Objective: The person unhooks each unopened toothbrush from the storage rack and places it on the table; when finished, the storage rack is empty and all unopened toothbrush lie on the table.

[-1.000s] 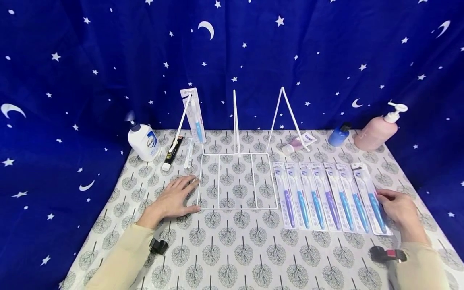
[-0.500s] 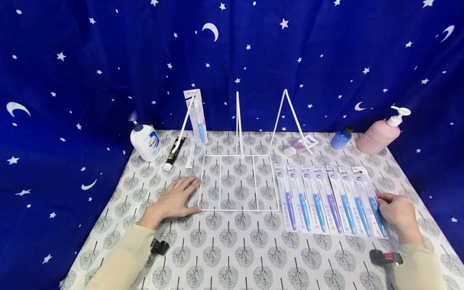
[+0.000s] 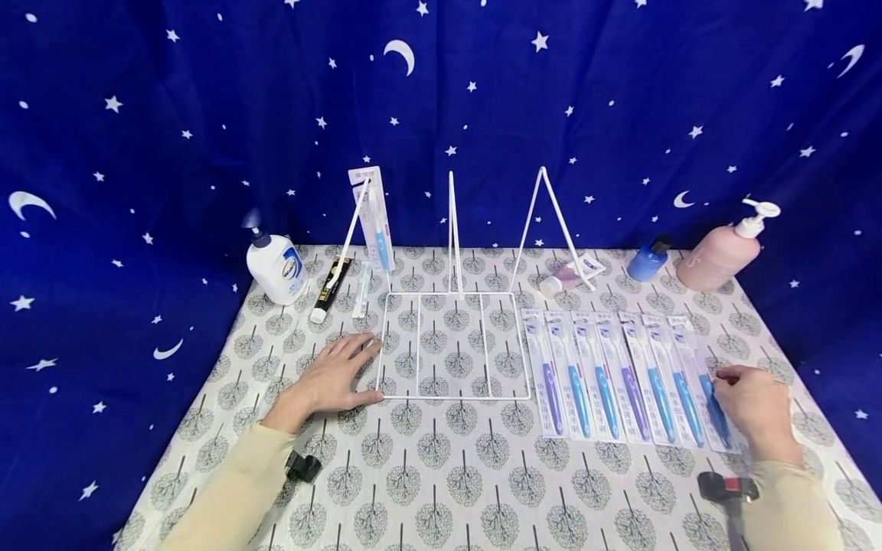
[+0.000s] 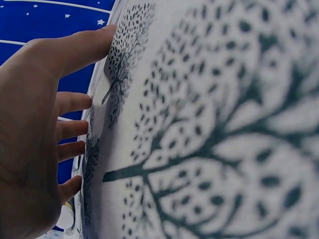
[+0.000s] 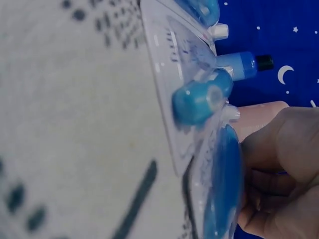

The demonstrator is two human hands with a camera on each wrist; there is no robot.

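Observation:
My left hand (image 3: pixel 329 379) rests with fingers spread and fairly straight at the left side of a white wire rack (image 3: pixel 455 398). Its thumb is at the front left corner. Several packaged toothbrushes lie in a row (image 3: pixel 606 383) to the right of the rack, blue and purple. At the row's right end, my right hand (image 3: pixel 754 405) pinches the edge of a blue packaged toothbrush (image 3: pixel 713 405). In the right wrist view that packaged toothbrush (image 5: pixel 224 184) stands tilted against the fingers beside its neighbour (image 5: pixel 199 102). Another packaged toothbrush (image 3: pixel 377 229) hangs on the rack's left arm.
At the back left are a white pump bottle (image 3: pixel 277 268), a black tube (image 3: pixel 331 291) and a small slim packet (image 3: pixel 362 291). A pink tube (image 3: pixel 568 275), a blue bottle (image 3: pixel 648 260) and a pink pump bottle (image 3: pixel 720 256) stand or lie at the back right.
The rightmost packaged toothbrush has tilted, its right edge rising in my right hand, and its lower end has shifted slightly. The left hand keeps its place at the rack.

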